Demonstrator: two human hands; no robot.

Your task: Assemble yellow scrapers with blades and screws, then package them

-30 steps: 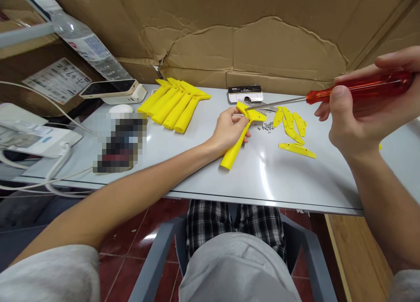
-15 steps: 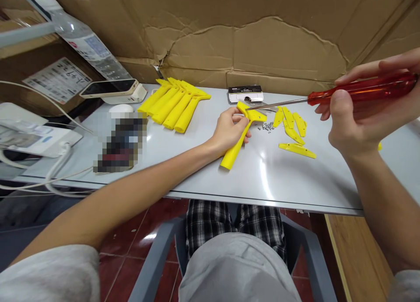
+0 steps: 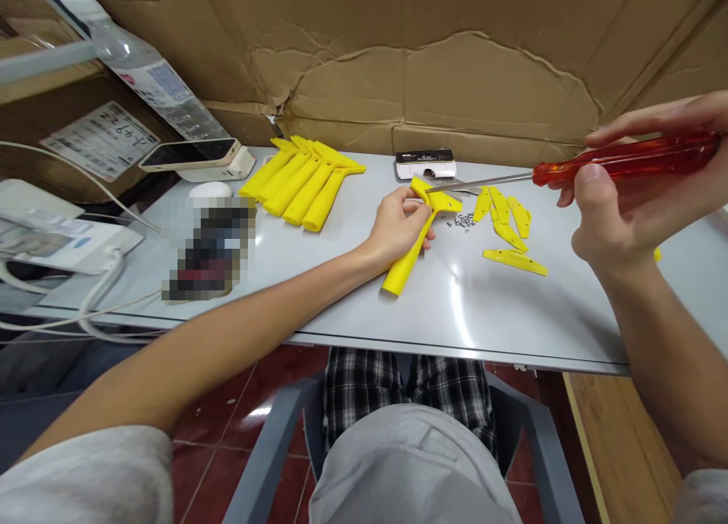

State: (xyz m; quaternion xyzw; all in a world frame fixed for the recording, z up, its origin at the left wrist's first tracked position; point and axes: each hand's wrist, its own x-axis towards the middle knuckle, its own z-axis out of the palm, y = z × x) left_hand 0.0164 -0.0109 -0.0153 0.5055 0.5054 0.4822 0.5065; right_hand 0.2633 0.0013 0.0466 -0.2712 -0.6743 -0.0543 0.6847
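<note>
My left hand (image 3: pixel 400 224) is closed around the neck of a yellow plastic scraper (image 3: pixel 403 272), whose handle slants down toward the table's front edge. In my right hand (image 3: pixel 626 198) is a screwdriver with a clear red handle (image 3: pixel 637 158), its long metal shaft pointing left. The shaft's tip meets the scraper's head near one end. Just right of the scraper lies a small pile of screws (image 3: pixel 465 221). Several loose yellow blade covers (image 3: pixel 515 261) are spread further right, below my right hand.
Several yellow scrapers (image 3: pixel 307 183) lie in a row at the back left. A small black-and-white box (image 3: pixel 425 164) stands by the cardboard wall (image 3: pixel 444 76). On the left are a phone (image 3: pixel 190 152), a plastic bottle (image 3: pixel 151 73), white cables and a blurred-out item.
The screwdriver's handle has turned slightly in my right hand, and the fingers have shifted a little. My left hand and the scraper stay where they were.
</note>
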